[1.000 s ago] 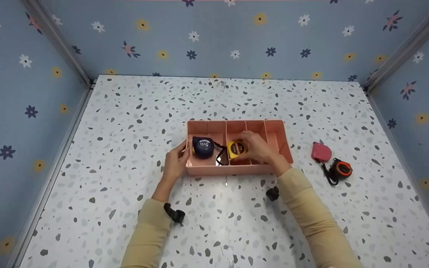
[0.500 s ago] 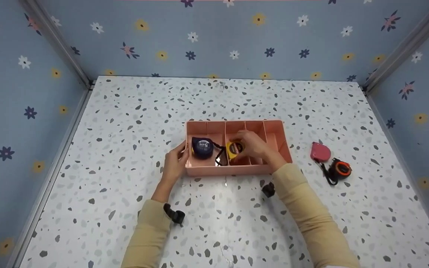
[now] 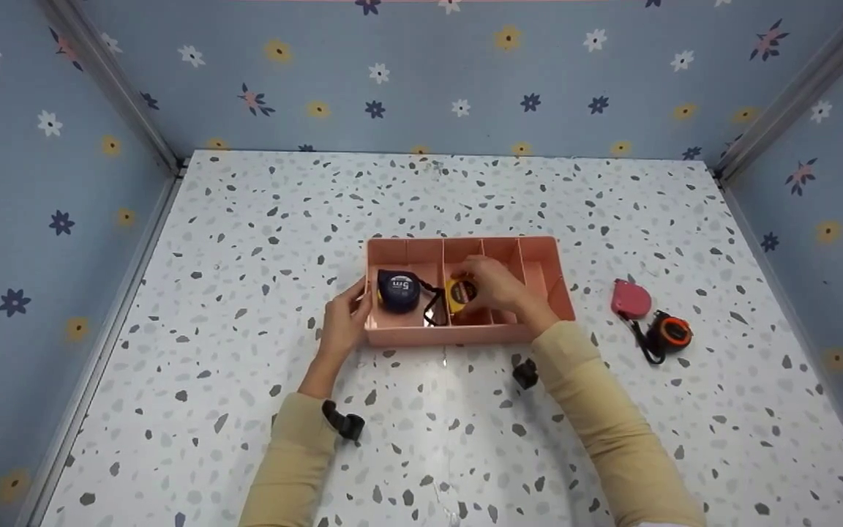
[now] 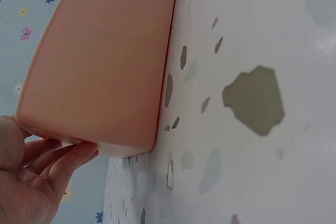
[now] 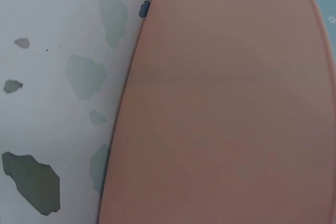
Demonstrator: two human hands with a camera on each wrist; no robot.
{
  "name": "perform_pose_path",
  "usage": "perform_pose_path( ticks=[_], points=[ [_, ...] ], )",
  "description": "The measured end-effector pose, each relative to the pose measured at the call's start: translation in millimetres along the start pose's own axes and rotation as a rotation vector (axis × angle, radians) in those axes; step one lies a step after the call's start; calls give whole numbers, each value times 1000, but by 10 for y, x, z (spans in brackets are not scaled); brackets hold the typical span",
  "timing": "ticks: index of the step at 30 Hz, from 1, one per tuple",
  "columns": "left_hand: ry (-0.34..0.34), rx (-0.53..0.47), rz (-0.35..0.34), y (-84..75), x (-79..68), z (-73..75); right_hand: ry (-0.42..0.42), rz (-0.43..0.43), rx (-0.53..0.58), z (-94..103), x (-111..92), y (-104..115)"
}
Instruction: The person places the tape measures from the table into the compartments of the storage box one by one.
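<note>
My right hand (image 3: pixel 500 285) reaches into a pink divided box (image 3: pixel 458 336) and grips a yellow tape measure (image 3: pixel 458 298) between thumb and fingers. The tape measure sits in the compartment right of the wide left one, partly hidden by the hand. A dark blue tape measure (image 3: pixel 398 291) with a black strap lies in the wide left compartment. At the box's left end, my left hand (image 3: pixel 345 322) holds the wall; in the left wrist view its fingertips (image 4: pixel 86 150) press the end wall. Only the box's outer side (image 5: pixel 220 103) fills the right wrist view, without the hand.
To the right of the box, a pink tape measure (image 3: pixel 631 299) and a black-and-orange tape measure (image 3: pixel 670 334) with a black strap lie on the speckled white table (image 3: pixel 246 219). Flowered blue panels (image 3: pixel 421 80) stand around the table at the back and sides.
My right hand and the yellow tape measure have shifted slightly left inside the compartment, toward its left divider. My left hand has stayed at the box's left end.
</note>
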State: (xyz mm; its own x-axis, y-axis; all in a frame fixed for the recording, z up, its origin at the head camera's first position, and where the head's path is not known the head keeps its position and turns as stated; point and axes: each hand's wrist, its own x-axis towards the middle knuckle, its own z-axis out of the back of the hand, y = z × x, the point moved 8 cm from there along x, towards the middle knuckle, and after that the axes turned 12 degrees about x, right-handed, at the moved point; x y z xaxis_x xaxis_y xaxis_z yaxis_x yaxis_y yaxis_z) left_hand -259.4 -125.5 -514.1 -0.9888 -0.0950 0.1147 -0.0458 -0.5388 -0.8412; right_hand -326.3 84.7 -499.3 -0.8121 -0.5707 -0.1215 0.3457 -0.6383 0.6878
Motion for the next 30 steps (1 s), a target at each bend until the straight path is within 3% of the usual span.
perform_pose_path(
  ticks=[11,18,23,30],
  points=[
    [5,10,29,33,5,-18,-14,6,-74,-15,-18,44],
    [-14,-11,4,11,5,-1,-10,21,-136,-24,-7,51],
    [-23,-21,-22,-16,-4,12,14,33,-114,-42,-3,36],
    [-2,-9,-7,-13,-7,6,13,29,-55,-38,-20,9]
  ],
)
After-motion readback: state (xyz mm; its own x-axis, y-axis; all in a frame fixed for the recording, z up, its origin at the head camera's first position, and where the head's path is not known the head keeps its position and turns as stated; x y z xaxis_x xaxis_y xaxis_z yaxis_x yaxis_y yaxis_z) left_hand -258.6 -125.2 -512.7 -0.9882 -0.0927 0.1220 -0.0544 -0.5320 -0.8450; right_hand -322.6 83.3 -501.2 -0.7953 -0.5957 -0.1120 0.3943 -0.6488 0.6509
